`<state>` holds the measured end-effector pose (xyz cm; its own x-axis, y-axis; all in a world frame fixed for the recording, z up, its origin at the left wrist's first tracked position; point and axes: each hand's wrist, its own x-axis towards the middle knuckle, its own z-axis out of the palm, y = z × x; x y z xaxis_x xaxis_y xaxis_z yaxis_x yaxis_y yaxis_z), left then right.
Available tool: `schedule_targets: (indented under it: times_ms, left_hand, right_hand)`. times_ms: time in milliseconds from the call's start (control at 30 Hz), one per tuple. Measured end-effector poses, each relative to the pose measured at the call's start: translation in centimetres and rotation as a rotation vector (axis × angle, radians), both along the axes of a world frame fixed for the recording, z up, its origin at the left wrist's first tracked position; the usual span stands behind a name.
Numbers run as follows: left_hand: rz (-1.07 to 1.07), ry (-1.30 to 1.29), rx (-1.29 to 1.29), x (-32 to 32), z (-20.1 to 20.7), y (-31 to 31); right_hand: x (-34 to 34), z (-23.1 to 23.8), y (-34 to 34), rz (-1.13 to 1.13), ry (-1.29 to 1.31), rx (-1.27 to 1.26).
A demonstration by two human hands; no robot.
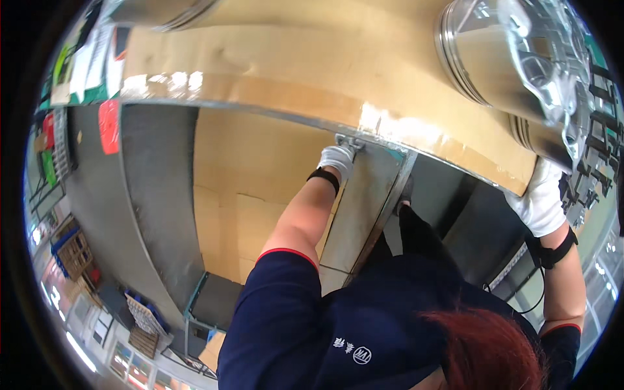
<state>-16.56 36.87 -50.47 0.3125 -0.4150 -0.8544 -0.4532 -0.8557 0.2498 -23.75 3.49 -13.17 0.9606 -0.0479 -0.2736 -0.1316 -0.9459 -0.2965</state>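
My left hand [338,159], in a white glove with a black wrist strap, is closed around a small grey metal fitting [349,141] on the shiny metal rim [260,109] of a cardboard-covered bench top [273,62]. My right hand [541,203], also white-gloved with a black strap, presses against the bench's right corner just below a large shiny metal cylinder [494,62] wrapped in clear plastic. Its fingertips are hidden behind the cardboard edge and the cylinder. A grey metal panel [361,208] hangs below the fitting.
Another metal cylinder [162,12] lies at the top left of the bench. Cardboard sheets [240,195] cover the floor below. A grey partition [130,214] stands at left, with crates and shelving [73,250] beyond. My navy shirt and red hair fill the lower edge.
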Motion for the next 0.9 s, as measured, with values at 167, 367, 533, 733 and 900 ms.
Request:
schedule_targets:
  times_ms: [167, 367, 533, 733, 900]
  left_hand:
    - [0.068, -0.027, -0.016, 1.4, -6.8, -0.5]
    - [0.167, -0.041, -0.047, 0.2, -8.6, 1.0]
    - [0.205, -0.038, -0.15, -0.4, -6.2, 3.2]
    - [0.338, 0.21, -0.027, -9.3, -4.0, 17.5]
    - [0.905, 0.241, 0.216, -11.4, 14.7, 23.0]
  right_hand:
    - [0.3, 0.0, 2.2, -0.288, 0.091, 0.387]
    - [0.2, 0.7, 0.9, -0.174, 0.223, 0.187]
    - [0.8, 0.6, 1.1, 0.1, -0.019, -0.098]
    - [0.5, -0.1, -0.1, 0.232, -0.314, -0.278]
    - [-0.4, -0.5, -0.2, 0.136, -0.405, -0.225]
